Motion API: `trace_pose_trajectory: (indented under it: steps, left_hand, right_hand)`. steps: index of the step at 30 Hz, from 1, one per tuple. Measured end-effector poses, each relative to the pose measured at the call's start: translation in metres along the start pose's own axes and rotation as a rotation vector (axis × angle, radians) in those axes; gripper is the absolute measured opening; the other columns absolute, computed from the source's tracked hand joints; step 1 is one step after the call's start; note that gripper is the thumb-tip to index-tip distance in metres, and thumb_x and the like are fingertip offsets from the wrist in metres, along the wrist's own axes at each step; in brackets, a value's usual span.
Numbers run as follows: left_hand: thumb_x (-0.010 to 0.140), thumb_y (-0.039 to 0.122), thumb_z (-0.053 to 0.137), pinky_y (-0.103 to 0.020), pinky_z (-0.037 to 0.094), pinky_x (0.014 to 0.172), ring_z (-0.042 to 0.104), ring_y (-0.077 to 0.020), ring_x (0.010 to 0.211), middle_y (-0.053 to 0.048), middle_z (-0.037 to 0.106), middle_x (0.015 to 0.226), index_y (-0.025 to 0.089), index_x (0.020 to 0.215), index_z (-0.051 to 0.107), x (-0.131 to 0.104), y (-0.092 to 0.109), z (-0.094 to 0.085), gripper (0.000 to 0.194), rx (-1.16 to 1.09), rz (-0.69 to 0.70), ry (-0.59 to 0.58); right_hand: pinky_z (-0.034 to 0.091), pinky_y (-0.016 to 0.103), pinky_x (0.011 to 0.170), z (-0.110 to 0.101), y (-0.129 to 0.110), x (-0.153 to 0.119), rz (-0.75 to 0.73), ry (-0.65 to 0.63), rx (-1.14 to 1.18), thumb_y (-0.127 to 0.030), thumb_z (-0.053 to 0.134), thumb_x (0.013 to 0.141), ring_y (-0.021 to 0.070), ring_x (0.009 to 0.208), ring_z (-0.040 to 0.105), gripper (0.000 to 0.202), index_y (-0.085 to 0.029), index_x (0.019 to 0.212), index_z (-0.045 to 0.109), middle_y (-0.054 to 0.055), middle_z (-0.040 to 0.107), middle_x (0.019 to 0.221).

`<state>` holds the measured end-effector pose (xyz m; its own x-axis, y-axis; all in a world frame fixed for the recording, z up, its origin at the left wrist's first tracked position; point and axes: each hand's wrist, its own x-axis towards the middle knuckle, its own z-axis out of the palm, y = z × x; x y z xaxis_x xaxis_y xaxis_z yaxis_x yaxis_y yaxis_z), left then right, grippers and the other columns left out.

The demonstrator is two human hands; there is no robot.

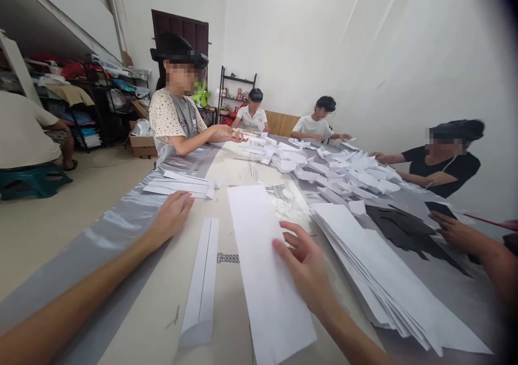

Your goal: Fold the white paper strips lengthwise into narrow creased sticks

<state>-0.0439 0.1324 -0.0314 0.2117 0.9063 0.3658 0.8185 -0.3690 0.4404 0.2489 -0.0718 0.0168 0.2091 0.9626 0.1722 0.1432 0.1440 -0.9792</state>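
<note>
a: where's the white sheet (pixel 267 278)?

b: flat on the near middle of the table, long axis running near to far, far end leaning a little left. it lies just to the left of the right hand (pixel 304 265), clearly the nearer of the two, which touches its right edge.

a: and those fingers?

b: curled, only a narrow gap between thumb and forefinger, the thumb at the paper's edge. whether they pinch it, i can't tell.

a: the left hand (pixel 172 219)?

b: well apart, off to the left, fingers loosely bent and tips at a small folded pile (pixel 182 186). can't tell if they grip anything.

a: what's between?

b: a folded strip (pixel 202 278), slim, with a straight dark line down its length.

a: more paper farther out?

b: to the right, a fanned stack (pixel 388 268) of long, smooth leaves; at the far side, a loose heap (pixel 356 173) of creased pieces.

a: and underneath?

b: a pale tablecloth (pixel 230 316) with dark lattice drawings, its grey border (pixel 117 230) shiny as satin.
</note>
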Motion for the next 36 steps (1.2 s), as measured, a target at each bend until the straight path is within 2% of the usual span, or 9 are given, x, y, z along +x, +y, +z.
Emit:
trace_pose_trajectory:
  steps: [2,4,6,9,15,18,24,31,36]
  left_hand:
    - [0.103,0.054,0.018,-0.039,0.049,0.102,0.063,-0.0269,0.115,-0.009,0.071,0.121,0.018,0.108,0.068,-0.018,0.022,-0.009,0.062,-0.129,-0.004,-0.039]
    - [0.1,0.064,0.027,-0.033,0.054,0.079,0.069,-0.0239,0.091,-0.008,0.074,0.101,0.018,0.105,0.067,-0.039,0.048,-0.018,0.061,-0.572,-0.042,-0.278]
    - [0.095,0.068,0.045,-0.028,0.05,0.063,0.065,-0.019,0.072,-0.005,0.071,0.083,0.017,0.089,0.064,-0.059,0.072,-0.025,0.054,-0.82,-0.099,-0.406]
    - [0.086,0.062,0.065,-0.024,0.038,0.051,0.052,-0.0117,0.052,0.0,0.061,0.061,0.017,0.072,0.058,-0.074,0.094,-0.029,0.048,-0.9,-0.141,-0.442]
    - [0.084,0.054,0.07,-0.022,0.031,0.048,0.047,-0.0088,0.047,0.002,0.058,0.057,0.017,0.066,0.056,-0.077,0.094,-0.027,0.044,-0.958,-0.157,-0.516]
    - [0.085,0.054,0.069,-0.022,0.03,0.046,0.047,-0.0096,0.047,0.001,0.06,0.057,0.016,0.07,0.058,-0.08,0.095,-0.026,0.042,-0.946,-0.18,-0.546]
    - [0.091,0.053,0.061,-0.022,0.025,0.042,0.037,-0.0077,0.036,0.001,0.056,0.043,0.016,0.065,0.062,-0.087,0.101,-0.025,0.045,-0.803,-0.117,-0.753]
    - [0.095,0.052,0.055,-0.022,0.027,0.04,0.05,-0.0095,0.037,-0.002,0.067,0.054,0.016,0.063,0.061,-0.093,0.101,-0.019,0.049,-0.851,-0.137,-0.766]
    - [0.095,0.059,0.053,-0.022,0.032,0.042,0.041,-0.0079,0.034,0.0,0.06,0.045,0.019,0.056,0.048,-0.089,0.095,-0.021,0.057,-0.805,-0.119,-0.656]
  right_hand:
    - [0.049,0.023,0.05,0.004,0.006,0.003,0.05,-0.06,0.047,-0.054,0.069,0.091,0.0165,0.067,0.065,0.044,-0.026,0.123,0.059,0.003,0.072,0.091]
    - [0.049,0.025,0.052,0.009,0.012,0.004,0.071,-0.139,0.076,-0.053,0.069,0.091,0.0166,0.069,0.065,0.042,-0.025,0.121,0.061,0.004,0.072,0.096]
    - [0.052,0.027,0.057,0.013,0.016,0.004,0.082,-0.245,0.087,-0.052,0.069,0.091,0.0171,0.072,0.066,0.038,-0.024,0.116,0.066,0.006,0.072,0.103]
    - [0.055,0.031,0.067,0.016,0.018,0.004,0.116,-0.409,0.106,-0.048,0.068,0.093,0.019,0.079,0.069,0.033,-0.022,0.114,0.07,0.007,0.073,0.108]
    - [0.055,0.034,0.072,0.019,0.025,0.006,0.215,-0.583,0.147,-0.046,0.077,0.086,0.0224,0.085,0.072,0.033,-0.02,0.106,0.074,0.007,0.076,0.101]
    - [0.054,0.033,0.071,0.021,0.029,0.005,0.181,-0.569,0.126,-0.045,0.075,0.087,0.0217,0.084,0.07,0.03,-0.019,0.103,0.074,0.007,0.076,0.1]
    - [0.053,0.033,0.07,0.02,0.025,0.004,0.159,-0.504,0.101,-0.045,0.072,0.09,0.0209,0.082,0.068,0.03,-0.019,0.104,0.073,0.006,0.074,0.095]
    - [0.053,0.032,0.071,0.018,0.02,0.006,0.185,-0.56,0.076,-0.046,0.069,0.092,0.0216,0.085,0.067,0.029,-0.019,0.102,0.072,0.006,0.073,0.096]
    - [0.053,0.033,0.073,0.017,0.017,0.007,0.229,-0.558,0.114,-0.046,0.071,0.09,0.0217,0.086,0.068,0.031,-0.018,0.103,0.072,0.006,0.073,0.096]
